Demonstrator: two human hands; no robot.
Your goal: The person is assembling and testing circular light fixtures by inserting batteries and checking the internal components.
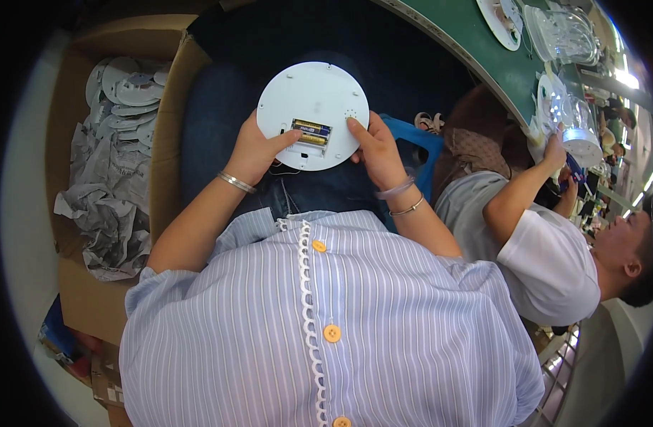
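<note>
Between my two hands, above my lap, is a round white plastic disc (309, 92) with its battery compartment facing up. Two gold and dark batteries (312, 134) lie side by side in the compartment, which has no cover on it. My left hand (259, 148) grips the disc's left edge, its thumb resting on the batteries' left end. My right hand (378, 148) pinches the right edge, thumb on top beside a cluster of small holes. The fingers under the disc are mostly hidden. A thin wire shows below the disc near my left hand.
On my left stands an open cardboard box (166, 135) holding stacked white discs (131, 92) and crumpled paper (113, 206). A green table (476, 50) curves along the upper right, bearing clear plastic parts (561, 35). A blue stool (415, 135) and a co-worker (554, 249) handling parts are to my right.
</note>
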